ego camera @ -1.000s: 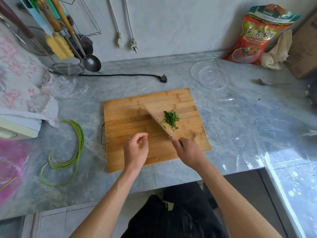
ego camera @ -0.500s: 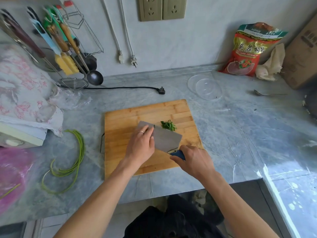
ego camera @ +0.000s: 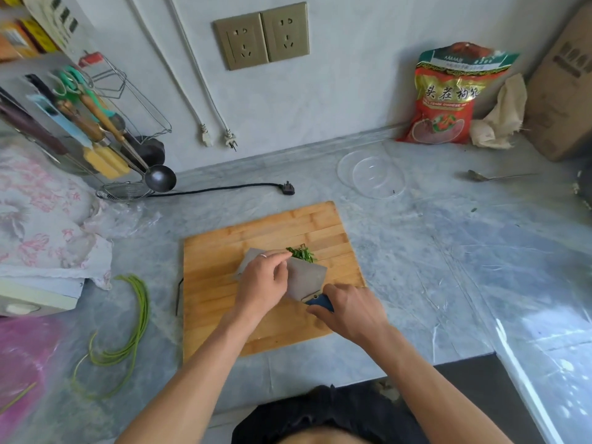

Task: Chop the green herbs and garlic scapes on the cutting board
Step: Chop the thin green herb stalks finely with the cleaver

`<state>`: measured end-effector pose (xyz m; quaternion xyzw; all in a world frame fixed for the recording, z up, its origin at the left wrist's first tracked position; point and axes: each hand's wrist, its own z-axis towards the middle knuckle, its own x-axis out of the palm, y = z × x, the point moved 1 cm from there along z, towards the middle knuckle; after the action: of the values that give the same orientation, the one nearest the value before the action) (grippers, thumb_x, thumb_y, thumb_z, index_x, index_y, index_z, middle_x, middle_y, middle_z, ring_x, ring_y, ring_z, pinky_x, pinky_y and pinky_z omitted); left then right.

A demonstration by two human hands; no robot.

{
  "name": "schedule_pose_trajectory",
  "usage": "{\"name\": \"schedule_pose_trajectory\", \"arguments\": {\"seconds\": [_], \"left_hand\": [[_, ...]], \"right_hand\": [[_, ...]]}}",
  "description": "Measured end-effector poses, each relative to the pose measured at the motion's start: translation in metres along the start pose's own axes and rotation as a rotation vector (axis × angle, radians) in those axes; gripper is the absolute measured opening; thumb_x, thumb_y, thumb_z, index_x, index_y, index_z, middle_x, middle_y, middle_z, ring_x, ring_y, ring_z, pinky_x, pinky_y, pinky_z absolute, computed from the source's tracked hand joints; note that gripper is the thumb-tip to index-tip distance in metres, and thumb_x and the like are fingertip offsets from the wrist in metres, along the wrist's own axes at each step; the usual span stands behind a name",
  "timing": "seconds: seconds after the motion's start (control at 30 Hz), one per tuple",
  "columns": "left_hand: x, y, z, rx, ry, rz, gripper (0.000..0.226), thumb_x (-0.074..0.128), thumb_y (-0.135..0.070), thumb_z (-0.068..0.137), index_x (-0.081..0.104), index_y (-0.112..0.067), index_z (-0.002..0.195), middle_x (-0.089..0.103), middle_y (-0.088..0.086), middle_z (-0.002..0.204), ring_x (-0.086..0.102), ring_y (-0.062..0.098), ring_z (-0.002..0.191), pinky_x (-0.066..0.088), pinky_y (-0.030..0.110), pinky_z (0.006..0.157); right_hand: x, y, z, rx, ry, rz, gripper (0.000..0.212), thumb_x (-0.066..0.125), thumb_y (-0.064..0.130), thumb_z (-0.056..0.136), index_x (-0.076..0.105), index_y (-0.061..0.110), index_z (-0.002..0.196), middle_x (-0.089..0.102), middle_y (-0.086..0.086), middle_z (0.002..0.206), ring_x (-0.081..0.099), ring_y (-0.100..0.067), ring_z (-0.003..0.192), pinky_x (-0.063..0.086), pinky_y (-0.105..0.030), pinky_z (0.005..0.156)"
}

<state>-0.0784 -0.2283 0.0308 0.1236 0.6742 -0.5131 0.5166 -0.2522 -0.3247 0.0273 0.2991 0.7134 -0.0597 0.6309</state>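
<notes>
While the right hand is closed around the blue handle of a cleaver, the broad grey blade lies tilted over the middle of the wooden cutting board, its flat side facing up. Over the blade's far end rests the left hand, loosely curled, with its fingertips pressed on the flat of the steel next to a small heap of chopped green herbs; whether it pinches anything cannot be told. That heap sits just past the blade, toward the board's far right part, touching the steel's edge. A ring shows on one finger of the left hand.

Off the board, well apart from it near the counter's left edge, a bundle of long garlic scapes lies curved on the grey marble counter, whole and uncut. Beyond the board's far right corner stands a clear glass bowl, and a black plug with its cord lies beyond the board's far edge. Against the wall at the counter's far right corner leans a red bag, with a metal spoon lying on the counter in front of it
</notes>
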Motion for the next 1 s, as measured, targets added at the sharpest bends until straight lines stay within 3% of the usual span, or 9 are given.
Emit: {"name": "schedule_pose_trajectory", "arguments": {"seconds": [0.1, 0.23, 0.3, 0.47, 0.63, 0.73, 0.83, 0.93, 1.0], "left_hand": [[0.006, 0.001, 0.001, 0.245, 0.203, 0.096, 0.049, 0.046, 0.009, 0.085, 0.07, -0.012, 0.122, 0.066, 0.0, 0.129, 0.059, 0.017, 0.122, 0.048, 0.028, 0.102], [0.009, -0.001, 0.024, 0.252, 0.346, 0.173, 0.056, 0.038, 0.007, 0.09, 0.052, -0.011, 0.142, 0.05, 0.003, 0.147, 0.044, 0.015, 0.138, 0.034, 0.028, 0.115], [0.008, -0.002, 0.031, 0.231, 0.328, 0.188, 0.057, 0.037, 0.007, 0.091, 0.048, -0.01, 0.144, 0.047, 0.004, 0.149, 0.041, 0.017, 0.14, 0.033, 0.03, 0.116], [0.01, -0.006, 0.014, 0.313, 0.221, 0.153, 0.054, 0.044, 0.012, 0.085, 0.064, -0.011, 0.13, 0.062, 0.003, 0.134, 0.054, 0.019, 0.127, 0.045, 0.035, 0.106], [0.013, -0.001, 0.017, 0.305, 0.265, 0.208, 0.052, 0.039, 0.003, 0.094, 0.048, -0.007, 0.143, 0.051, 0.006, 0.146, 0.043, 0.02, 0.138, 0.03, 0.029, 0.117], [0.004, 0.003, 0.019, 0.232, 0.129, 0.186, 0.052, 0.04, 0.004, 0.092, 0.053, -0.01, 0.14, 0.056, 0.004, 0.142, 0.048, 0.019, 0.133, 0.036, 0.031, 0.114], [-0.002, 0.004, 0.009, 0.202, -0.076, 0.081, 0.047, 0.045, 0.009, 0.087, 0.066, -0.008, 0.125, 0.067, 0.005, 0.125, 0.058, 0.021, 0.118, 0.05, 0.04, 0.1], [-0.004, 0.005, -0.004, 0.188, -0.359, 0.026, 0.034, 0.05, 0.006, 0.085, 0.072, -0.004, 0.109, 0.07, 0.006, 0.109, 0.063, 0.022, 0.101, 0.053, 0.034, 0.088], [-0.001, 0.008, -0.013, 0.216, -0.45, 0.045, 0.029, 0.053, 0.006, 0.085, 0.072, -0.004, 0.105, 0.069, 0.005, 0.104, 0.063, 0.021, 0.096, 0.051, 0.03, 0.086]], "right_hand": [[0.004, -0.005, 0.004, -0.04, -0.022, 0.008, 0.049, 0.038, 0.068, 0.092, 0.042, 0.02, 0.084, 0.063, -0.001, 0.085, 0.06, -0.023, 0.072, 0.038, -0.032, 0.057], [0.006, -0.009, 0.007, -0.069, -0.039, 0.01, 0.051, 0.037, 0.068, 0.093, 0.043, 0.018, 0.081, 0.062, -0.001, 0.081, 0.052, -0.021, 0.063, 0.04, -0.032, 0.057], [0.004, -0.011, 0.008, -0.093, -0.032, 0.005, 0.05, 0.039, 0.067, 0.093, 0.043, 0.018, 0.081, 0.062, -0.001, 0.082, 0.056, -0.023, 0.066, 0.04, -0.033, 0.058], [0.004, -0.011, 0.01, -0.119, -0.024, -0.026, 0.052, 0.039, 0.065, 0.094, 0.055, 0.015, 0.09, 0.062, -0.002, 0.086, 0.063, -0.026, 0.074, 0.041, -0.032, 0.059], [0.002, -0.006, 0.009, -0.18, -0.044, -0.042, 0.052, 0.04, 0.064, 0.094, 0.058, 0.015, 0.092, 0.063, -0.001, 0.085, 0.063, -0.025, 0.071, 0.043, -0.032, 0.058], [0.003, -0.009, 0.008, -0.159, -0.047, -0.025, 0.052, 0.038, 0.066, 0.093, 0.053, 0.016, 0.085, 0.06, 0.001, 0.081, 0.058, -0.023, 0.065, 0.04, -0.031, 0.057], [0.005, -0.013, 0.007, -0.038, -0.054, 0.055, 0.05, 0.037, 0.067, 0.093, 0.046, 0.02, 0.079, 0.057, 0.005, 0.074, 0.05, -0.019, 0.06, 0.038, -0.03, 0.056], [0.009, -0.018, 0.007, 0.1, -0.084, 0.266, 0.049, 0.043, 0.064, 0.092, 0.047, 0.018, 0.074, 0.049, 0.007, 0.061, 0.047, -0.017, 0.054, 0.036, -0.029, 0.051], [0.007, -0.019, 0.007, 0.134, -0.133, 0.442, 0.053, 0.042, 0.062, 0.093, 0.05, 0.015, 0.07, 0.05, 0.004, 0.055, 0.045, -0.014, 0.048, 0.035, -0.027, 0.048]]}}
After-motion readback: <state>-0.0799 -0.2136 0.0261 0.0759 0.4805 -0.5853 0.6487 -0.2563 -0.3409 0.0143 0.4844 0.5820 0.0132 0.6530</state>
